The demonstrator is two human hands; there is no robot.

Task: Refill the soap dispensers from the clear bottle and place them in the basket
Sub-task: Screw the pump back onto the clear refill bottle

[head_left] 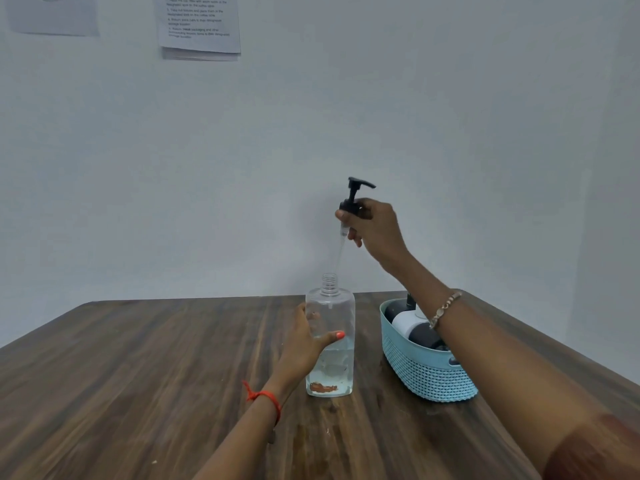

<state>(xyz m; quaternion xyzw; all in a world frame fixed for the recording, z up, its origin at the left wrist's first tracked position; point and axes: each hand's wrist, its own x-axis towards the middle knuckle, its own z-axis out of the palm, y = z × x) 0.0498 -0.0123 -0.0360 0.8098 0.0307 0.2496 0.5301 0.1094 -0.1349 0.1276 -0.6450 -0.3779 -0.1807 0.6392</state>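
Observation:
A tall clear bottle (333,362) stands upright on the wooden table (138,368), its threaded neck uncapped and clear liquid filling roughly its lower half. My left hand (306,336) wraps around its left side. My right hand (375,225) holds a black pump head (354,199) in the air above the bottle. The pump's clear tube hangs down toward the neck, with its tip just above the opening. To the right sits a light blue woven basket (426,370) with dark and white dispensers (414,325) lying inside.
A plain grey wall rises right behind the table's far edge. Printed sheets (199,24) are pinned high on it. My right forearm crosses over the basket's near end.

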